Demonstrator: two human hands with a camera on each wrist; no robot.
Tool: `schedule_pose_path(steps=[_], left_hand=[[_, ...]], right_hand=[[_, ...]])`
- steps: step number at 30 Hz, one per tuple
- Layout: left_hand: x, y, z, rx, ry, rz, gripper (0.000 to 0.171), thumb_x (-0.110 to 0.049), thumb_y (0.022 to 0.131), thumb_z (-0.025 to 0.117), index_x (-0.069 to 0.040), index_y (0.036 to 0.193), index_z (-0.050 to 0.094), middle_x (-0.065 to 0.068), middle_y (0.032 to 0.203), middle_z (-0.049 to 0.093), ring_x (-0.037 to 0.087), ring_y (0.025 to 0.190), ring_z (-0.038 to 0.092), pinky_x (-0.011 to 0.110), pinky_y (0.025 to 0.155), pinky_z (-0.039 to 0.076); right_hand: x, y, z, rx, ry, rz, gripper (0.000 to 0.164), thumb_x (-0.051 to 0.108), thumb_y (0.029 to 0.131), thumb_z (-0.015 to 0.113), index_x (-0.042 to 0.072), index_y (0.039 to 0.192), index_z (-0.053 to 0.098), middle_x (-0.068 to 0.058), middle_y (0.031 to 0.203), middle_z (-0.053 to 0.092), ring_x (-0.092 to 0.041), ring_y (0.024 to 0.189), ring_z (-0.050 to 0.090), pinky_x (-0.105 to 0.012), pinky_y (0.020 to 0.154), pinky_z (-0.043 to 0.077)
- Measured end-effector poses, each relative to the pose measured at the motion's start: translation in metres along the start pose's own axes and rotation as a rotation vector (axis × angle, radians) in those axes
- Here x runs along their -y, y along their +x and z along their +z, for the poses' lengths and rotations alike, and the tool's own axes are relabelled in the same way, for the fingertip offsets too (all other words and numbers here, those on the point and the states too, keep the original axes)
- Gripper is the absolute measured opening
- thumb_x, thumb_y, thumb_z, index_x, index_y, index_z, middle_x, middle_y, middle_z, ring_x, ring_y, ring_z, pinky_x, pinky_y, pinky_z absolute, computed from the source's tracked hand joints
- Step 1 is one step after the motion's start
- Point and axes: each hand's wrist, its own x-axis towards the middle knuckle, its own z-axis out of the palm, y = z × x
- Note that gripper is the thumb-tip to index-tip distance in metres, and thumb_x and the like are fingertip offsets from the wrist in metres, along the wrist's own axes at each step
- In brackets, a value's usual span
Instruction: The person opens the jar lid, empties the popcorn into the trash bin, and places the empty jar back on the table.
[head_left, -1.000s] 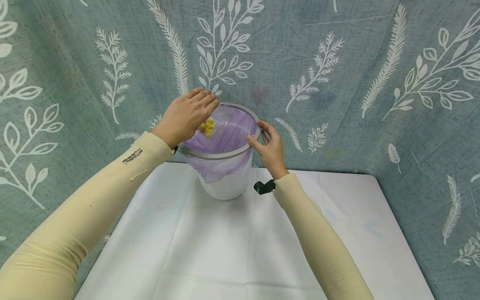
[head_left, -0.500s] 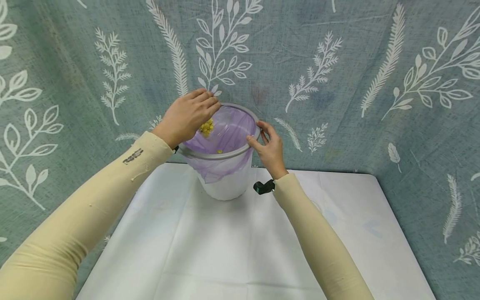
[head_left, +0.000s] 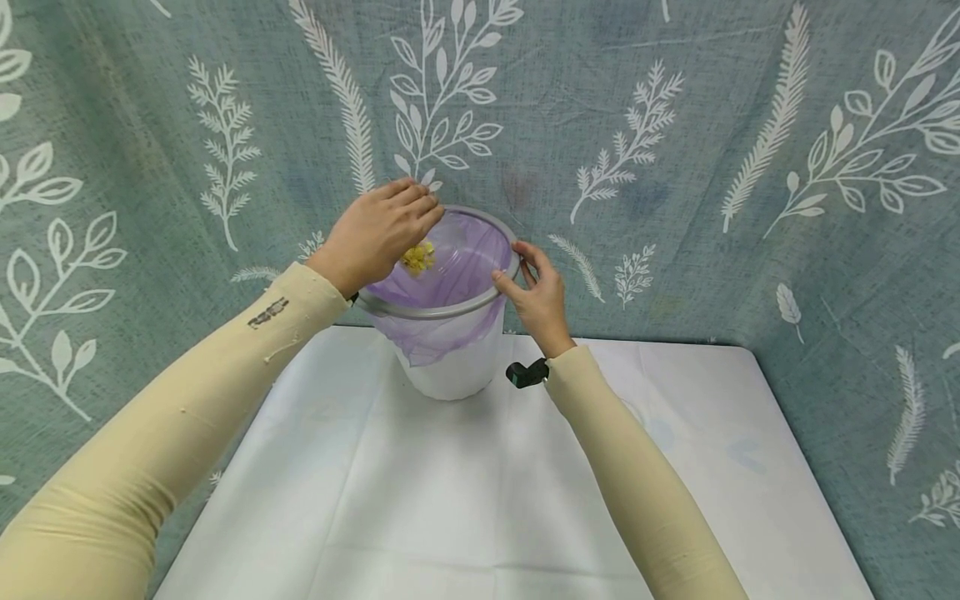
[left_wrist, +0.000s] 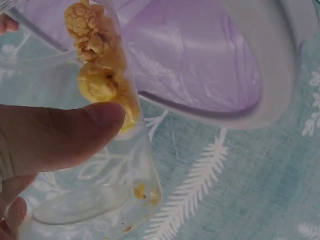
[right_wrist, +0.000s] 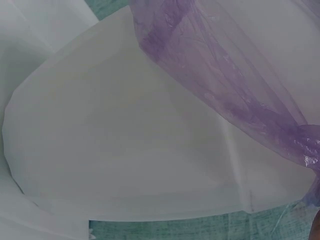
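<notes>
My left hand [head_left: 378, 229] is over the left side of a white trash can [head_left: 450, 375] and grips a clear cup [left_wrist: 90, 200], thumb pressed to its wall. Yellow popcorn [left_wrist: 95, 55] lies along one side of the tilted cup, with crumbs near its base. In the head view the hand hides most of the cup, but the popcorn shows over the can's mouth. My right hand [head_left: 543, 296] pinches the can's grey rim [head_left: 438, 312] at the right. A thin purple bag [head_left: 480, 258] lines the can and folds down outside it.
The can stands at the back of a table with a white cover [head_left: 420, 500]. Close behind hangs a green-blue curtain [head_left: 525, 150] with white leaf patterns, which also runs along both sides. From the right wrist, the can's side and the bag's overhang fill most of the view.
Both hands keep nearly the same place. The popcorn in the cup has shifted and looks sparser; a yellow piece seen low in the can's mouth half a second ago is out of sight.
</notes>
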Motion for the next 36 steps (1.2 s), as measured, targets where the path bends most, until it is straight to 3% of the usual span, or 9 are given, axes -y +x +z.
schedule_pose_path(steps=[11,19,25,32,36], left_hand=[[-0.001,0.002,-0.001,-0.012,-0.017,-0.015,0.054,0.013,0.090,0.067,0.004,0.143,0.058,0.020,0.147,0.059,0.037,0.142,0.049,0.044,0.128,0.023],[-0.002,0.002,0.001,-0.021,-0.024,-0.019,0.054,0.012,0.090,0.068,0.004,0.143,0.058,0.020,0.146,0.060,0.037,0.141,0.050,0.044,0.128,0.023],[-0.002,0.000,0.003,-0.011,-0.043,-0.030,0.059,0.010,0.088,0.070,0.006,0.146,0.055,0.022,0.148,0.057,0.038,0.142,0.049,0.046,0.127,0.026],[0.000,-0.005,0.006,-0.023,-0.192,-0.120,0.066,0.016,0.083,0.067,0.008,0.146,0.052,0.025,0.148,0.056,0.040,0.141,0.049,0.050,0.124,0.031],[0.000,-0.009,0.007,-0.025,-0.307,-0.216,0.082,0.006,0.076,0.083,0.009,0.150,0.048,0.025,0.150,0.054,0.043,0.141,0.047,0.054,0.122,0.033]], right_hand=[[0.011,-0.002,0.002,0.020,0.011,0.009,0.063,-0.001,0.097,0.074,-0.014,0.150,0.042,-0.030,0.156,0.044,-0.038,0.150,0.036,-0.040,0.125,0.030],[0.001,-0.001,0.001,0.004,-0.003,0.002,0.063,0.006,0.096,0.077,-0.007,0.150,0.047,-0.019,0.155,0.049,-0.025,0.148,0.041,-0.026,0.121,0.033],[-0.001,0.000,0.000,0.007,-0.009,-0.006,0.063,0.009,0.097,0.077,-0.005,0.151,0.048,-0.018,0.155,0.050,-0.021,0.148,0.042,-0.023,0.120,0.034],[0.000,0.000,0.000,0.006,-0.011,0.000,0.062,0.010,0.097,0.077,-0.004,0.150,0.049,-0.016,0.154,0.051,-0.020,0.147,0.043,-0.023,0.120,0.034],[0.000,0.000,0.000,0.005,0.001,0.001,0.062,0.009,0.097,0.077,-0.004,0.151,0.048,-0.016,0.155,0.050,-0.023,0.148,0.042,-0.025,0.120,0.033]])
